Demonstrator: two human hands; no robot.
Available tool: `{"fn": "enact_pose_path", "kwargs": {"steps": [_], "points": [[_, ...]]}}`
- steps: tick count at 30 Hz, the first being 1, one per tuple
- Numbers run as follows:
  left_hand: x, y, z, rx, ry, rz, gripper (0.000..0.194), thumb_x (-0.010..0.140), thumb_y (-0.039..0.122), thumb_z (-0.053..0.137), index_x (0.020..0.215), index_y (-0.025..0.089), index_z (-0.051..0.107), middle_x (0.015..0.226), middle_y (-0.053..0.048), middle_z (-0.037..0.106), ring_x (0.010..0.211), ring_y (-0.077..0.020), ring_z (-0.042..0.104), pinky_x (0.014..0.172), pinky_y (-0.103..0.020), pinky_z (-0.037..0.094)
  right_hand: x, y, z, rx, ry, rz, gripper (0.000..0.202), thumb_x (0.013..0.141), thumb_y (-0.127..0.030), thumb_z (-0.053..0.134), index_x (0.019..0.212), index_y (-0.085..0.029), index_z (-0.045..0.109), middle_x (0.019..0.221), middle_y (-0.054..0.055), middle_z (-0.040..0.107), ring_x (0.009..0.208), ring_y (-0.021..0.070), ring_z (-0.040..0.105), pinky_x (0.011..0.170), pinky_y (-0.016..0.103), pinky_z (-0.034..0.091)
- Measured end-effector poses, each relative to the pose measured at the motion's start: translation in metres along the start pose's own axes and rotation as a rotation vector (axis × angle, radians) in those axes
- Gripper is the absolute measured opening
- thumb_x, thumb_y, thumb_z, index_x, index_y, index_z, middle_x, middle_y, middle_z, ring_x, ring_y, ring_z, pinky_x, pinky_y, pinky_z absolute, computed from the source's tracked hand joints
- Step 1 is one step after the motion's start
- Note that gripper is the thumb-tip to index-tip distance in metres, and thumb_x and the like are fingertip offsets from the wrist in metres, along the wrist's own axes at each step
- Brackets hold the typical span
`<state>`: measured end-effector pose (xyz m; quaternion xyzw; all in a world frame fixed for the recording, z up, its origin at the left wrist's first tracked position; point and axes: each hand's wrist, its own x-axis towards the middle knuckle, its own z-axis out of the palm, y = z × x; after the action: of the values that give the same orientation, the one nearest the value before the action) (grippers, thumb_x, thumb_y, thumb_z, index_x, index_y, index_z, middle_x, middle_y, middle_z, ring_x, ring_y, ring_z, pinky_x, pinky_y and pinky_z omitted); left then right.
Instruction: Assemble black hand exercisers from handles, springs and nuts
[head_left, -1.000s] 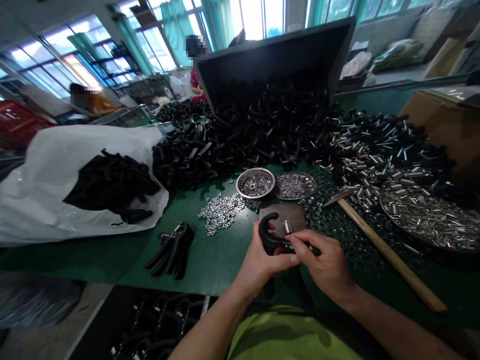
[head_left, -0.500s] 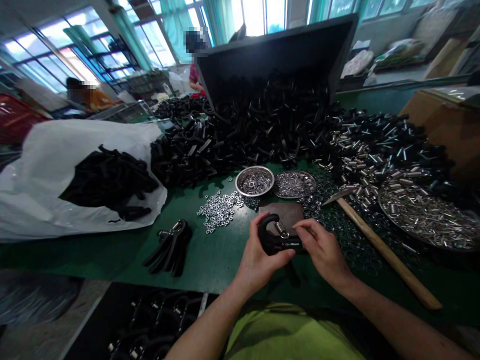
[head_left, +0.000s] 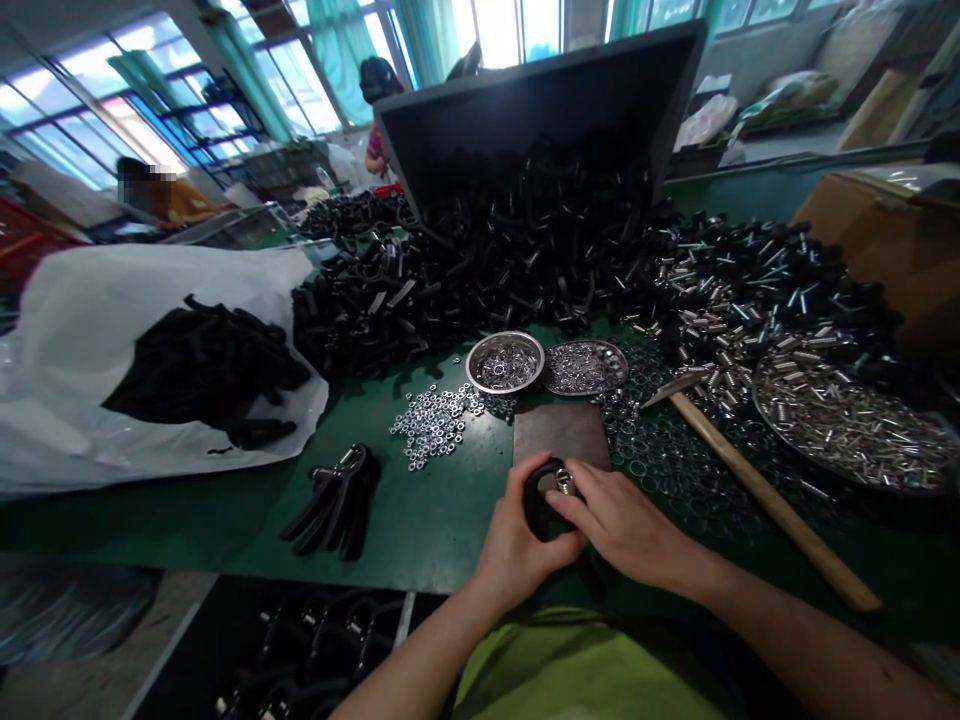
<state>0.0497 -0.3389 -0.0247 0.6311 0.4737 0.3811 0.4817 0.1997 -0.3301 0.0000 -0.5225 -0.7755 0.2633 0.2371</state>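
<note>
My left hand (head_left: pixel 517 540) is wrapped round the curved end of a black hand grip (head_left: pixel 535 497). A small metal spring (head_left: pixel 564 482) sits at that curve, and the fingers of my right hand (head_left: pixel 619 520) press together on it. Much of the grip is hidden by my hands. Just beyond them lies a flat brown metal plate (head_left: pixel 559 436). Loose nuts (head_left: pixel 435 425) are scattered to the left, and a finished-looking black grip bundle (head_left: pixel 341 500) rests further left on the green table (head_left: pixel 420 530).
A hammer (head_left: pixel 772 500) lies at the right, beside a tray of springs (head_left: pixel 847 410) and clear rings (head_left: pixel 697 490). Two metal dishes (head_left: pixel 505 363) stand beyond the plate. Black parts (head_left: pixel 510 260) pile up behind; a white bag (head_left: pixel 172 270) is left. People sit across the room.
The grip has been turned and drawn slightly nearer my body. My right hand has moved left, its fingers now on the spring, and more of the plate shows.
</note>
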Motion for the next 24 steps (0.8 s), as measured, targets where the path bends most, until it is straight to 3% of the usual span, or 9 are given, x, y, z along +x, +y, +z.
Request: {"fn": "enact_pose_path", "kwargs": {"steps": [3,6,11,14,17,20,22,24], "points": [[-0.003,-0.006,0.003,0.032,0.084,0.055,0.074,0.061,0.017,0.072,0.126,0.023,0.036,0.114,-0.005,0.055,0.101,-0.0211,0.057,0.091,-0.035,0.044,0.000,-0.001,0.000,-0.100,0.020,-0.061,0.021,0.093,-0.032,0.040,0.083,-0.018,0.053,0.075,0.004,0.063,0.068,0.0165,0.060,0.058,0.027,0.036],[-0.002,-0.011,0.006,0.041,0.170,0.119,0.074,0.061,0.019,0.072,0.124,0.023,0.035,0.117,-0.007,0.052,0.105,-0.0219,0.056,0.092,-0.036,0.044,0.001,0.001,-0.001,-0.122,0.046,-0.032,0.027,0.095,-0.035,0.036,0.081,-0.018,0.052,0.074,0.004,0.063,0.068,0.0161,0.061,0.058,0.027,0.036],[0.001,-0.020,0.001,0.072,0.022,0.240,0.073,0.061,0.017,0.072,0.124,0.024,0.035,0.112,-0.005,0.057,0.099,-0.0204,0.059,0.086,-0.034,0.048,-0.001,0.002,-0.001,-0.268,-0.080,-0.054,0.029,0.095,-0.033,0.034,0.091,-0.015,0.056,0.081,0.007,0.064,0.071,0.0195,0.063,0.058,0.029,0.037],[0.007,-0.022,-0.001,0.068,-0.037,0.197,0.074,0.060,0.016,0.072,0.124,0.024,0.035,0.112,-0.005,0.058,0.099,-0.0200,0.060,0.087,-0.033,0.048,0.005,0.004,-0.003,-0.332,-0.176,-0.030,0.032,0.096,-0.031,0.032,0.097,-0.014,0.059,0.087,0.010,0.065,0.075,0.0217,0.063,0.060,0.030,0.039],[0.023,-0.025,0.001,0.043,-0.067,0.087,0.078,0.060,0.020,0.076,0.126,0.023,0.034,0.113,-0.005,0.057,0.099,-0.0195,0.059,0.086,-0.032,0.048,0.021,0.015,-0.005,-0.409,-0.270,-0.073,0.034,0.095,-0.027,0.030,0.102,-0.014,0.062,0.094,0.013,0.065,0.082,0.0239,0.064,0.065,0.031,0.041],[0.047,-0.034,0.000,0.138,-0.110,0.010,0.078,0.062,0.026,0.077,0.128,0.022,0.035,0.113,-0.005,0.058,0.099,-0.0206,0.059,0.086,-0.033,0.047,0.045,0.035,-0.006,-0.465,-0.344,-0.010,0.038,0.095,-0.034,0.032,0.099,-0.015,0.065,0.092,0.014,0.068,0.082,0.0257,0.065,0.066,0.032,0.042],[0.066,-0.040,-0.009,0.307,-0.106,0.065,0.067,0.066,0.031,0.075,0.125,0.021,0.044,0.114,-0.007,0.058,0.104,-0.0224,0.056,0.090,-0.035,0.045,0.061,0.047,-0.009,-0.516,-0.362,0.063,0.041,0.092,-0.044,0.037,0.093,-0.016,0.067,0.088,0.014,0.069,0.081,0.0268,0.066,0.066,0.033,0.044],[0.089,-0.042,-0.025,0.518,-0.031,0.152,0.046,0.074,0.032,0.068,0.116,0.019,0.054,0.114,-0.008,0.058,0.108,-0.0229,0.053,0.092,-0.035,0.042,0.080,0.054,-0.014,-0.571,-0.341,0.086,0.039,0.088,-0.046,0.044,0.088,-0.016,0.069,0.087,0.014,0.070,0.082,0.0272,0.066,0.067,0.034,0.045]]}}
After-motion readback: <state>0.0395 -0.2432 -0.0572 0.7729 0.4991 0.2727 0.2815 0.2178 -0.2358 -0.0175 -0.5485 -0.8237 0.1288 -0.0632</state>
